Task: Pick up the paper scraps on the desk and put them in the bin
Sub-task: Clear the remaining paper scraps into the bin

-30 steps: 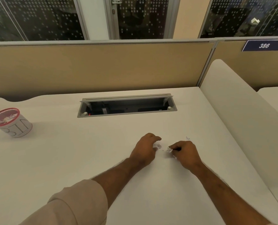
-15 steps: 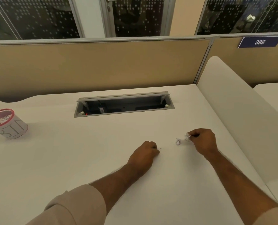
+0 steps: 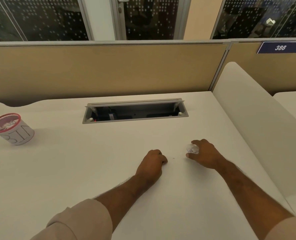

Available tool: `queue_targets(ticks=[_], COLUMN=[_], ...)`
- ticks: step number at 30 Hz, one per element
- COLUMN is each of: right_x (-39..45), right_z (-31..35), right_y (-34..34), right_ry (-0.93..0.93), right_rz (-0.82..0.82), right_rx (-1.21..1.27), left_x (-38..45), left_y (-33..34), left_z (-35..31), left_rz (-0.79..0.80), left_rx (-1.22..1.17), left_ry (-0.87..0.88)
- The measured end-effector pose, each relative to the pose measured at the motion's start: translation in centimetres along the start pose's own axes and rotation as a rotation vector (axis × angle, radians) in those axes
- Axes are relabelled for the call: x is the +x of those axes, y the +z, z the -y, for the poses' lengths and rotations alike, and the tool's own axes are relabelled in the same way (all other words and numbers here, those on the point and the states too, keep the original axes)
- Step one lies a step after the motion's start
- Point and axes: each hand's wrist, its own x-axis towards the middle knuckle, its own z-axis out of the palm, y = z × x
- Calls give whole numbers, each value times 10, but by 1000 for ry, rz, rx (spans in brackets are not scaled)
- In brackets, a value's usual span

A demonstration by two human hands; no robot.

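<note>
Two bare hands rest low on the broad white laminate desk (image 3: 60, 170), placed where the loose paper lay, probably to gather it by feel. Cable tray, a long grey metal recess (image 3: 135, 111), sits open beyond them. Small white paper-wrapped bin with red rim (image 3: 12, 129), lettered "BIN", stands well apart at far left and already holds scraps. Left hand (image 3: 152, 163): fingers curled under, knuckles on the desk; whether it encloses paper cannot be told. Right hand (image 3: 204, 155): thumb and fingers curled round a crumpled white paper scrap (image 3: 192, 149), which bears faint dark marks and looks light and springy. One tiny white paper fleck (image 3: 173, 158) lies between the hands.
</note>
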Motion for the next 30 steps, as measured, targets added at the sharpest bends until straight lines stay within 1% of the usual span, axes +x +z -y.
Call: queue_targets(ticks=[2, 6, 8, 9, 12, 14, 17, 19, 21, 23, 24, 28, 30], right_x=[-5, -14, -16, -17, -22, -28, -39, -50, -60, -67, -69, -78, -82], right_z=[7, 18, 20, 20, 22, 27, 44, 60, 77, 93, 99, 120, 128], right_y=[8, 29, 33, 33, 27, 22, 22, 26, 33, 41, 44, 61, 69], right_ry=[10, -75, -105, -108, -49, 17, 63, 42, 17, -2, -8, -40, -85], right_rz=[2, -143, -190, -221, -307, -321, -239, -135, -42, -17, -40, -211, -254], right_rx=[-47, -38, -14, 44, 341, 589, 990, 1159, 1267, 1288, 1270, 1061, 936], left_x=[0, 0, -2, -3, -8, -12, -13, -11, -11, -12, -14, -20, -25], left_y=[0, -2, -4, -6, -12, -18, -28, -35, -40, -42, -43, -43, -42], left_z=[-1, -1, -1, -1, 1, 0, -10, -23, -35, -42, -43, -39, -37], left_rz=[-4, -10, -35, -54, -124, -166, -184, -179, -155, -128, -122, -112, -87], left_rx=[-1, -44, -119, -172, -363, -537, -923, -1221, -1436, -1530, -1556, -1591, -1692], left_ry=[-12, -66, -131, -180, -330, -421, -598, -699, -778, -834, -853, -895, -892])
